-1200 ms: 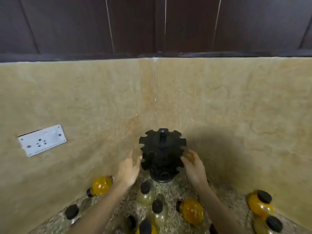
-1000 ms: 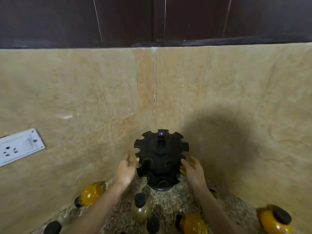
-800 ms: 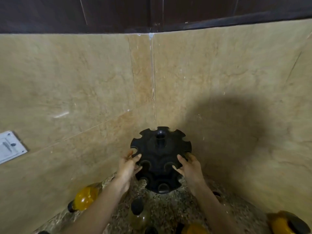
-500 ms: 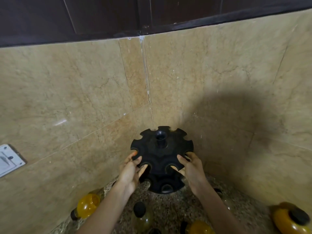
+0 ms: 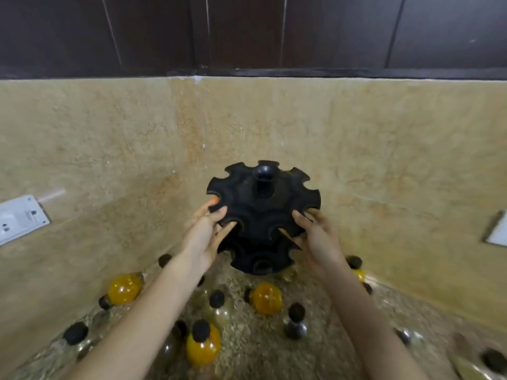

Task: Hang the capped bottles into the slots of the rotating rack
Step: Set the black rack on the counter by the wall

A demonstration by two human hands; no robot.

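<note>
A black two-tier rotating rack [image 5: 263,204] with notched slots is held up in the corner, tilted toward me, its slots empty. My left hand [image 5: 205,234] grips its left rim. My right hand [image 5: 315,234] grips its right rim. Below lie several small round bottles with black caps on the speckled counter [image 5: 247,346]: an orange one [image 5: 124,289] at left, an orange one [image 5: 267,298] in the middle, an orange one [image 5: 203,345] nearer me, and a clear one [image 5: 295,322] at right.
Beige marble walls meet in a corner just behind the rack. A white socket plate [image 5: 20,218] is on the left wall and another plate [image 5: 496,234] on the right wall. Dark cabinets [image 5: 247,31] hang overhead. More bottles lie at the far right [image 5: 493,360].
Both hands have closed on the rack's rim and brought it off the counter, toward me and slightly up. The view has tilted down, showing more bottles.
</note>
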